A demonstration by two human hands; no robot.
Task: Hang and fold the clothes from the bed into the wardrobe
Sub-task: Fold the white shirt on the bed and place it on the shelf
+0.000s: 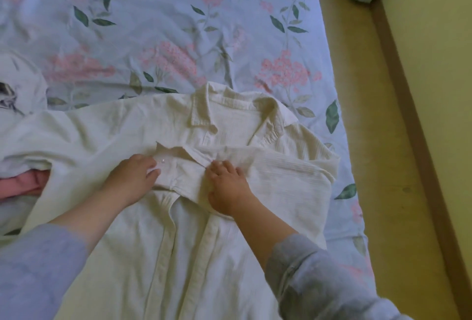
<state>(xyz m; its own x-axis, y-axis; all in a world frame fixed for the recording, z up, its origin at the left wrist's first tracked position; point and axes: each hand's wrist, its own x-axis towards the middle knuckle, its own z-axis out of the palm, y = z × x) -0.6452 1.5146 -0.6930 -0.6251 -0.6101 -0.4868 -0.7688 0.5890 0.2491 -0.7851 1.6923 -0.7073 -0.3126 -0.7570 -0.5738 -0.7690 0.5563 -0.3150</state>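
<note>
A floral-sheeted bed (158,18) carries a spread cream shirt (107,128) and pink cloth (23,183).

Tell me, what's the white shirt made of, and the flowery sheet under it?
The white shirt looks like soft crinkled cotton: fine ridges run across it. The flowery sheet looks like smooth, thin printed cotton, matte and creased. The weave can't be told for sure.

One cream shirt (178,192), one pink garment (23,183) (mostly covered), one white printed cloth (18,85), two hands, one bed (178,26), two grey sleeves.
</note>
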